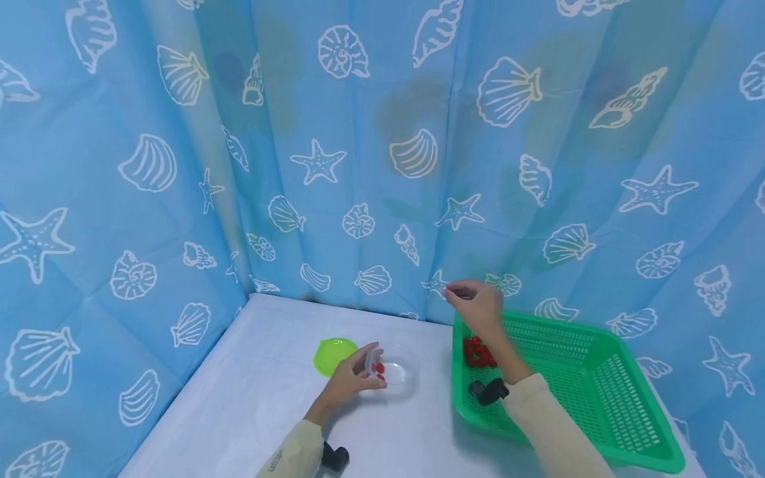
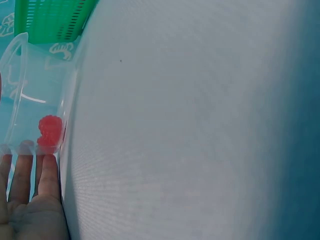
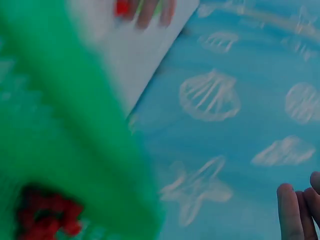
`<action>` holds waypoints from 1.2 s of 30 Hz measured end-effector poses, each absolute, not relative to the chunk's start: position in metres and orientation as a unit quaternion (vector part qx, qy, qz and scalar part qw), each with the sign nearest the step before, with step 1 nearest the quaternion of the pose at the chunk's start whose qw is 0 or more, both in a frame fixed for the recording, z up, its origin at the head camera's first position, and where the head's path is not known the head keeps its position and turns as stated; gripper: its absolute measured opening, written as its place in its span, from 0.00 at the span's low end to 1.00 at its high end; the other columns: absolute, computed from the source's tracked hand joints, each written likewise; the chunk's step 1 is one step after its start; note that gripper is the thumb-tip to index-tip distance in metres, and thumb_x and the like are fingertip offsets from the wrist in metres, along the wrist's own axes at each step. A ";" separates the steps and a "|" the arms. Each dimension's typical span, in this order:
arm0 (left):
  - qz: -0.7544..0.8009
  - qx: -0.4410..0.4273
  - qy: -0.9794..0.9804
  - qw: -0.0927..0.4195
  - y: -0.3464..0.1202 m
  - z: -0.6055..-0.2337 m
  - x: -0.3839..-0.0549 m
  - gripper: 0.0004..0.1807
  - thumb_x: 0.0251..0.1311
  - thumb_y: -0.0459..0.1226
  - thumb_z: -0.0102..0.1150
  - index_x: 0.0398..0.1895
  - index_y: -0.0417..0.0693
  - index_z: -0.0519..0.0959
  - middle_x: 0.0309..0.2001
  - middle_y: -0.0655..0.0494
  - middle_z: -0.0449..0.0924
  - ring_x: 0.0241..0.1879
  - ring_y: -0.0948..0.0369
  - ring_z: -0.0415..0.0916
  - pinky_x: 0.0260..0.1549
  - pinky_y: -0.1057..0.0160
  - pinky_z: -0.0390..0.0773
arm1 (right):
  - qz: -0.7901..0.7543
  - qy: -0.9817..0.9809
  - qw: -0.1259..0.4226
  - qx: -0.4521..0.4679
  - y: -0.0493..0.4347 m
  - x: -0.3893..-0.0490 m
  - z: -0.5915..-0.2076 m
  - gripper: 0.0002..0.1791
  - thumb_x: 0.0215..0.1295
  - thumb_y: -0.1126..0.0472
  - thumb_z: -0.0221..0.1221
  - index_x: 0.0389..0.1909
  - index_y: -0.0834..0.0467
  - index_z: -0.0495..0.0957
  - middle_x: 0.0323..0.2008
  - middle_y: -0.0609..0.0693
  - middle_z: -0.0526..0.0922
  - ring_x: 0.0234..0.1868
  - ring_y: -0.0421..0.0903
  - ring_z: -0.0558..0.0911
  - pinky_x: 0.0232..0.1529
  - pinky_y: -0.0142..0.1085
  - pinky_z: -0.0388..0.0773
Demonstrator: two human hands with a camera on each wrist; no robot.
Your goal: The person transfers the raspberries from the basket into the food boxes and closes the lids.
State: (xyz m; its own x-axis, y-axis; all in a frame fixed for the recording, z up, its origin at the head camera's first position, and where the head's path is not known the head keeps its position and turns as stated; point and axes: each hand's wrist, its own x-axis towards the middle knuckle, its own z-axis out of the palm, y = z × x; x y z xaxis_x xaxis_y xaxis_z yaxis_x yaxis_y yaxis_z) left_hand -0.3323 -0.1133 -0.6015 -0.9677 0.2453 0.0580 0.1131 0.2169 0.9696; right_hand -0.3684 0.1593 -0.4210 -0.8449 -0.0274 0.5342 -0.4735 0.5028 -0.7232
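Blue shell-print curtain (image 1: 352, 106) behind a white-covered table (image 1: 251, 398).
Left grip (image 1: 348, 378) curls round a clear tub (image 1: 397, 373) at the table's surface, red pieces (image 1: 380, 368) inside; it looks light, thin-walled, perhaps slippery, best held by its side. Right grip (image 1: 480, 309) is raised near the green basket's (image 1: 570, 382) far corner, fingertips bunched; whether they pinch anything cannot be told.

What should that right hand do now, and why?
Perhaps reach down to the small red pieces in the green slotted plastic basket: the right hand nearby looks empty, and the left hand holds a clear plastic tub with few red bits.
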 end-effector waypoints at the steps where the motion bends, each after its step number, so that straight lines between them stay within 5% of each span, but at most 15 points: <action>1: 0.614 0.115 0.779 0.052 -0.113 -0.601 -0.332 0.45 0.50 0.46 0.74 0.73 0.62 0.63 0.66 0.62 0.71 0.69 0.53 0.62 0.62 0.48 0.69 | 0.463 -0.844 0.233 0.137 0.168 -0.373 -0.423 0.09 0.60 0.61 0.67 0.37 0.63 0.87 0.33 0.55 0.87 0.35 0.50 0.86 0.35 0.36 0.84; 14: 0.619 0.093 0.778 0.053 -0.110 -0.600 -0.327 0.47 0.49 0.45 0.75 0.73 0.62 0.62 0.66 0.63 0.70 0.70 0.52 0.61 0.61 0.46 0.69 | 0.435 -0.898 0.054 0.015 0.233 -0.388 -0.476 0.14 0.62 0.60 0.63 0.39 0.69 0.85 0.34 0.61 0.86 0.37 0.59 0.83 0.37 0.49 0.82; 36: 0.611 0.096 0.784 0.060 -0.112 -0.598 -0.331 0.45 0.50 0.47 0.74 0.73 0.62 0.63 0.66 0.62 0.71 0.69 0.52 0.62 0.61 0.47 0.69 | 0.368 -0.928 0.048 -0.029 0.248 -0.398 -0.524 0.13 0.57 0.55 0.68 0.32 0.64 0.87 0.28 0.55 0.87 0.33 0.54 0.83 0.38 0.51 0.82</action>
State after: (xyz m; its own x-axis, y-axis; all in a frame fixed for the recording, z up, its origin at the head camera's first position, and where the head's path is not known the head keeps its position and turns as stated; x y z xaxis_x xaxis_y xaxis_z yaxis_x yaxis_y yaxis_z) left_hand -0.3309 -0.1121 -0.5980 -0.9745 0.2233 0.0226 0.0766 0.2362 0.9687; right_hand -0.3979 0.2478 -0.5239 -0.9938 0.0895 0.0666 0.0195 0.7273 -0.6861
